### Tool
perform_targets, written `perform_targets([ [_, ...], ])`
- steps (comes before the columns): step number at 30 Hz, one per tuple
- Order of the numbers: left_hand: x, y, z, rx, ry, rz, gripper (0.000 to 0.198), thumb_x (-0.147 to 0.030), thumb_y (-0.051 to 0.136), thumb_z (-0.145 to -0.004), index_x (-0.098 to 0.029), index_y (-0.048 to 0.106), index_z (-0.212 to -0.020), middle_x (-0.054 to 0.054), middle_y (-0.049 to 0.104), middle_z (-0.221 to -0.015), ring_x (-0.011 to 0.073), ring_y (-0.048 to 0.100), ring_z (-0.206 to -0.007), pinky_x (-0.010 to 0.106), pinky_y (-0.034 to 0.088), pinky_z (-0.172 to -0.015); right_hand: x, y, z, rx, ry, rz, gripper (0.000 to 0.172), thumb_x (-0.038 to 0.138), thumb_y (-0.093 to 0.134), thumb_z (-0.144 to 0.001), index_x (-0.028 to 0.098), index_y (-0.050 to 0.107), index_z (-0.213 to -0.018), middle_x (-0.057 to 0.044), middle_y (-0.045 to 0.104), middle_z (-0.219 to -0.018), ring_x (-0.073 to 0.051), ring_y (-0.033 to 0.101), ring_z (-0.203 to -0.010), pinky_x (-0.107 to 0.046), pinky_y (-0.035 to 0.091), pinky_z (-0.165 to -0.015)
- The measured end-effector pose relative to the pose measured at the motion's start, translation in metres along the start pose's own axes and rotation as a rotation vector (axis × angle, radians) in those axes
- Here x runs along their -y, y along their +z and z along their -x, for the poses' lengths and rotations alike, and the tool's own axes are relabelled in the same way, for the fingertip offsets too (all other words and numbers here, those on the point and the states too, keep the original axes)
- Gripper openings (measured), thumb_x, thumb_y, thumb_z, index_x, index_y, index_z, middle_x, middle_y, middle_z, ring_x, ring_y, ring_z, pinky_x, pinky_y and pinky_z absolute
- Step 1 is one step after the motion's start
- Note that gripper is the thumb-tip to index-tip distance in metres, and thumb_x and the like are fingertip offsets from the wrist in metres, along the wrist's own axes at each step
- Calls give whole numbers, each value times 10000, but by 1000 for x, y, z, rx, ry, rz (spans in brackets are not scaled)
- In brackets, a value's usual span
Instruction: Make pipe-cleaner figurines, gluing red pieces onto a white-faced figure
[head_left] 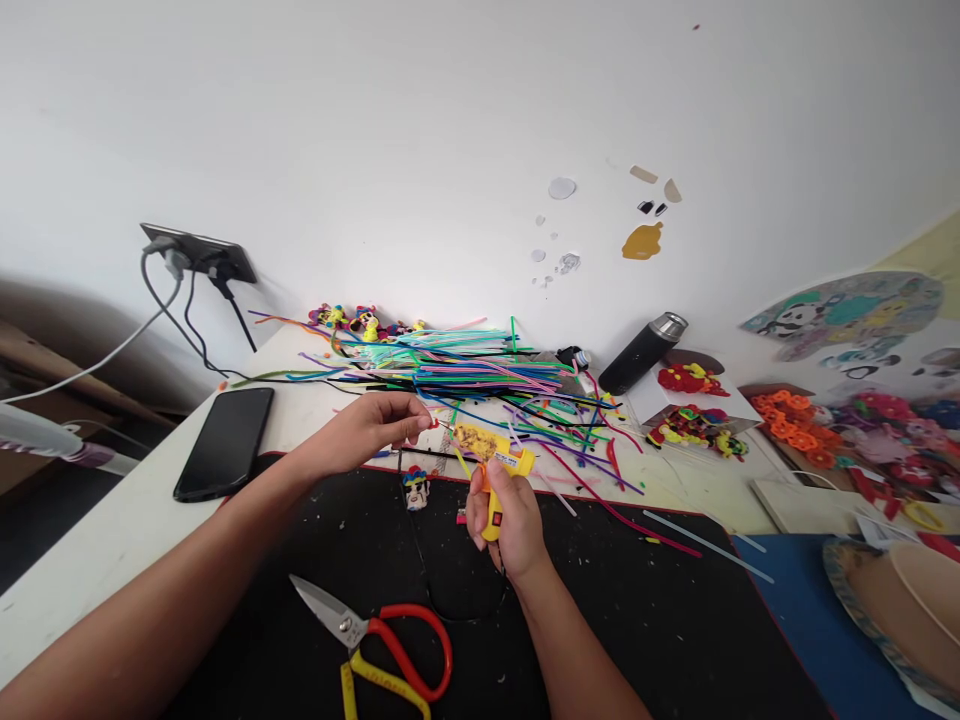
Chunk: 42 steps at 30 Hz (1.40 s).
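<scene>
My right hand (514,520) is wrapped round the handle of a yellow hot glue gun (484,447), whose nozzle points left. Just in front of that nozzle, my left hand (385,425) pinches a small red piece (433,424), too small to make out its kind. Below my left fingers, a small figure head (415,488) with a white face and a red and blue top lies on the black mat (615,620). Scissors (367,632) with red and yellow handles rest nearer to me, apart from both hands.
Many coloured pipe cleaners (480,375) are heaped against the wall. A black phone (225,443) lies at the left. A black flask (643,353) leans beside a white box (697,405) with small figures on it. Cables run from a power strip (199,252).
</scene>
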<state>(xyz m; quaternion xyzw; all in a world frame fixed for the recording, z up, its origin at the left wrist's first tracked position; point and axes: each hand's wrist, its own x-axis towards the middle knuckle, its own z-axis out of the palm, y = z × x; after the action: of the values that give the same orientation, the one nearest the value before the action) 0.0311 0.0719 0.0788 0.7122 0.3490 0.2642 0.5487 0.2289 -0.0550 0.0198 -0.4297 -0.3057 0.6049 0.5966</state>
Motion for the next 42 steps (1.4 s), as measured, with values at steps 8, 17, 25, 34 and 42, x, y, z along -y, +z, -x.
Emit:
perform_targets([
  [8,-5,1,1,-8,-16,17,528,-734,746,-810,-208,712,-789,10,604,-704,181,540,-667,288,516,-650,1,0,0,-7,7,18,609,761,701,-871,172,645,-728,64,456,-372,-93,403,-297,-202,269,-336],
  [17,-2,0,1,-8,-11,45,488,-698,760,-822,-210,730,-815,9,631,-729,178,559,-669,286,502,-654,0,-1,-1,7,-2,28,607,760,695,-878,173,639,-731,64,457,-374,-89,393,-291,-199,270,-337],
  [25,-1,-1,0,0,-15,61,467,-669,763,-842,-205,717,-813,-1,614,-723,168,532,-670,277,479,-651,0,0,-1,15,-1,16,619,770,705,-868,170,642,-727,65,457,-374,-87,391,-286,-197,269,-331],
  [34,2,-4,1,-8,-12,30,473,-671,742,-866,-199,724,-859,-6,621,-731,164,548,-665,272,470,-641,-1,-1,0,25,9,9,611,754,718,-870,163,646,-735,65,470,-376,-81,393,-281,-192,269,-335],
  [42,4,-6,0,18,-25,26,476,-653,729,-896,-178,709,-892,-15,615,-747,151,545,-684,263,460,-661,-1,0,1,31,7,6,607,751,714,-875,162,650,-742,63,482,-380,-82,402,-285,-193,277,-339],
])
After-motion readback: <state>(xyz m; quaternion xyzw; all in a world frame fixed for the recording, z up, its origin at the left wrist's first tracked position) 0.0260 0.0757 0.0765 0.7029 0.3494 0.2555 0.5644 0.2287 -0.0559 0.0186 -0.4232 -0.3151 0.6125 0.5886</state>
